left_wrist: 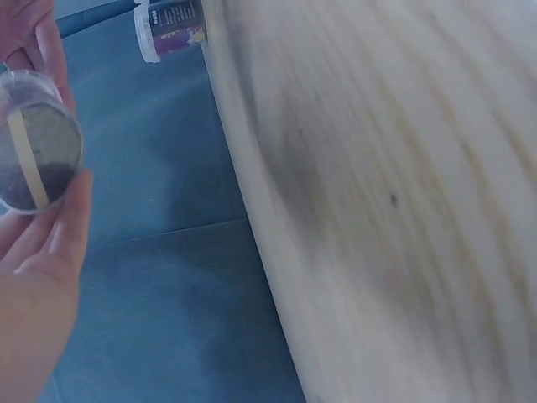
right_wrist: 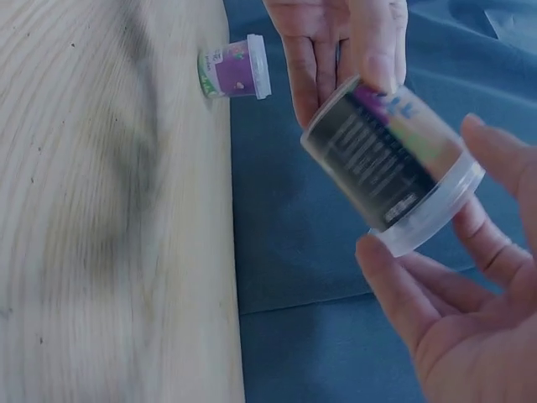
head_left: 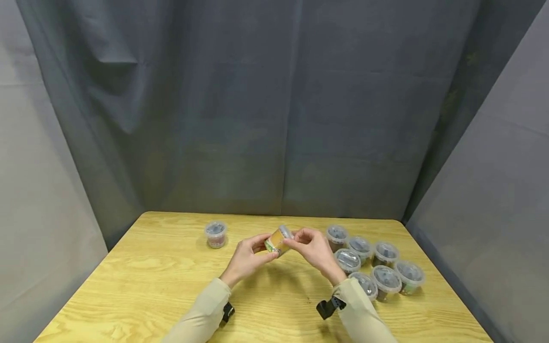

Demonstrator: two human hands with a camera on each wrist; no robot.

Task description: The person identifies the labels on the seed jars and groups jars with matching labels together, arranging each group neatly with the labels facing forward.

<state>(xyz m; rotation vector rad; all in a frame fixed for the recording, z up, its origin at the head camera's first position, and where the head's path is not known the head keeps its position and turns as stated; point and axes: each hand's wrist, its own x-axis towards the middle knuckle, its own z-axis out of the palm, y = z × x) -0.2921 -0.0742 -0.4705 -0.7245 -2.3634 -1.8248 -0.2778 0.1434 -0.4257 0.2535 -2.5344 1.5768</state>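
A small lidded plastic tub [head_left: 278, 241] with a printed label is held tilted above the table, between both hands. My left hand [head_left: 248, 259] grips its body near the base, thumb on the near side. Fingers and thumb of my right hand [head_left: 315, 250] hold the lid rim at the other end. In the right wrist view the tub [right_wrist: 382, 159] shows a dark text panel and a whitish lid that looks closed. Seen from the left wrist, the round base of the tub [left_wrist: 50, 151] is greyish with a pale strip across it.
One similar tub [head_left: 215, 234] with a purplish label stands alone at the back left of the wooden table [head_left: 141, 281]. Several more lidded tubs [head_left: 386, 278] cluster on the right, close beside my right forearm. Dark curtain [head_left: 240, 119] hangs behind the table.
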